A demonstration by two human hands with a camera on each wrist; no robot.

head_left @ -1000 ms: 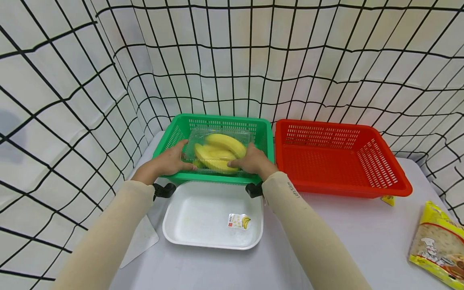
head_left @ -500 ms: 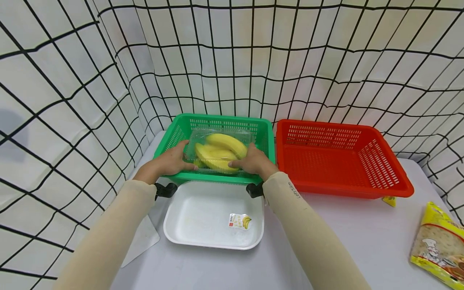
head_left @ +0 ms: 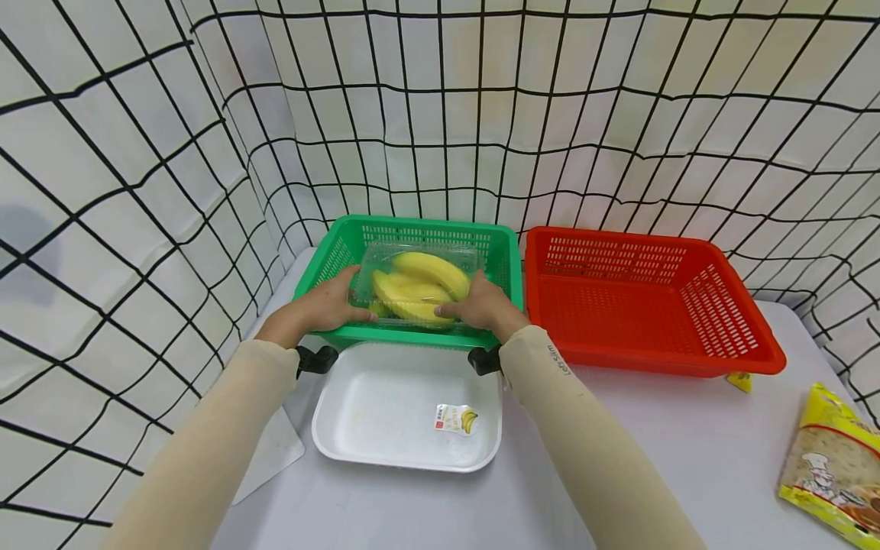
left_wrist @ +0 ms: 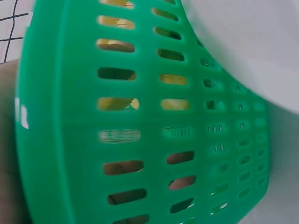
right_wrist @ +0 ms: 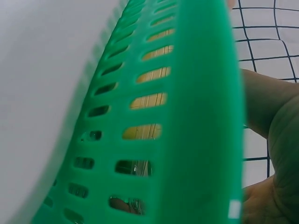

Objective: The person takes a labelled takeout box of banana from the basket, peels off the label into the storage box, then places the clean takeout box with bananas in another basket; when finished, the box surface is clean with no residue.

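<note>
Since the earlier frames almost nothing has moved: both hands stay at the clear plastic box of bananas (head_left: 418, 284) inside the green basket (head_left: 505, 260), and the box sits a touch deeper toward the basket's far wall than a second ago.

The left hand (head_left: 321, 307) grips the box's left end, thumb lying along its front edge and the other fingers curled round the side. The right hand (head_left: 484, 304) holds the right end, its fingers curled onto the front corner of the box. The box lies with its long axis running left to right, parallel to the basket's near rim; the bananas inside curve the same way, their ends toward the hands.

On the right sleeve (head_left: 557, 359) small dark letters run along the forearm, too small to read for certain. In front of the basket lies a white tray (head_left: 357, 412), bearing a small sticker (head_left: 455, 419) with a picture of bananas; its print is unreadable. A red basket (head_left: 729, 305) stands just beside the green one, on its right. At the far right of the table (head_left: 660, 458) lies a yellow food packet (head_left: 825, 458) showing a cartoon chef. Both wrist views show only the green basket's slotted wall up close, with yellow visible through the slots.
</note>
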